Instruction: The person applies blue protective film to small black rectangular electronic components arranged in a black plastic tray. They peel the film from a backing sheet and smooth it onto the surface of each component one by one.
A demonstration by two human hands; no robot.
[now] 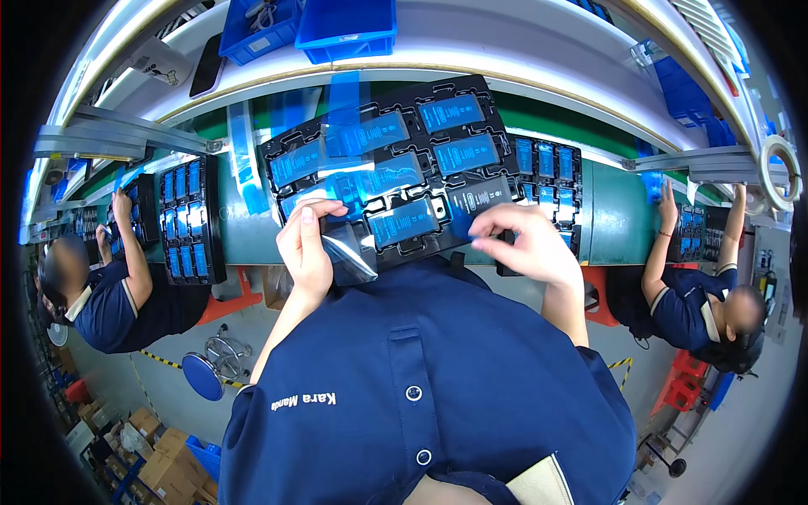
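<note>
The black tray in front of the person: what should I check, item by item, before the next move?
1. All blue pieces seated in the black tray: cannot tell; film and hands cover some.
2. Every piece looking blue: not ok; the dark piece at lower right stands out.
3. Tray's lower left free of loose film: not ok; clear film lies over it.
4. Left hand gripping that film: cannot tell.
5. Right hand near the dark piece: ok.
6. Phone away from the tray: ok, up on the white shelf.
</note>
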